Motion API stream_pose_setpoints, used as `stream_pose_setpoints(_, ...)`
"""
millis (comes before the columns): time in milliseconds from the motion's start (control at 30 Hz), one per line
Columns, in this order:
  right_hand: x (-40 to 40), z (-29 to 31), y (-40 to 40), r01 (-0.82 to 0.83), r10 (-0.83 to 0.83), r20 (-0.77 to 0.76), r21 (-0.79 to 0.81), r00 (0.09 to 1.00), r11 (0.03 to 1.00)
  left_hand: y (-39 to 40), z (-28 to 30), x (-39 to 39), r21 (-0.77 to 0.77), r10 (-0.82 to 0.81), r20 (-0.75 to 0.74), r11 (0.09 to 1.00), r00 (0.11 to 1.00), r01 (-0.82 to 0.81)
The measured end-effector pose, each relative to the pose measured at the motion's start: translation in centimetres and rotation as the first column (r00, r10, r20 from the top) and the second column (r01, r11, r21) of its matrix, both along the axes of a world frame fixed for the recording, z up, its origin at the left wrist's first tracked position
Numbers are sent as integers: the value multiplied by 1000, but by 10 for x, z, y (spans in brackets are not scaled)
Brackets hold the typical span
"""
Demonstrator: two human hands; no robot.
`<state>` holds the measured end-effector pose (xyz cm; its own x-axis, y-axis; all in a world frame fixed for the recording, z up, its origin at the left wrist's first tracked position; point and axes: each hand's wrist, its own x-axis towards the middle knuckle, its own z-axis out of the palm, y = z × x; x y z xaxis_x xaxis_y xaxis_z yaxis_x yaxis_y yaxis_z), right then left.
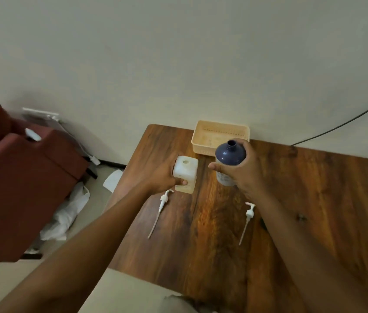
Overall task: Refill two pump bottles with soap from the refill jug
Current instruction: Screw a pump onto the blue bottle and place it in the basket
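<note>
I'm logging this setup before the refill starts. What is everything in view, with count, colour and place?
table: 1, brown wood, against wall
basket: 1, beige, table's far edge
white bottle: 1, square, open top, left of centre
blue-topped bottle: 1, open neck, right of the white one
pump heads: 2, white, lying on table
cable: 1, black, on wall
couch: 1, dark red, left
left hand: holds white bottle
right hand: holds blue-topped bottle

Wooden table [314,199] (glossy) bears basket [220,137], pumps [160,208].
</note>
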<state>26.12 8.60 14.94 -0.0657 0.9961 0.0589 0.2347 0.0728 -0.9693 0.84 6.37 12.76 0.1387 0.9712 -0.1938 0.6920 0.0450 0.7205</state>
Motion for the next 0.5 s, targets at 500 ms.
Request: stream_pose_setpoints(500,-21,-45,-5,83,-86,76,33,993,996,-40,-135,-32,-141,107,123,986,987,-89)
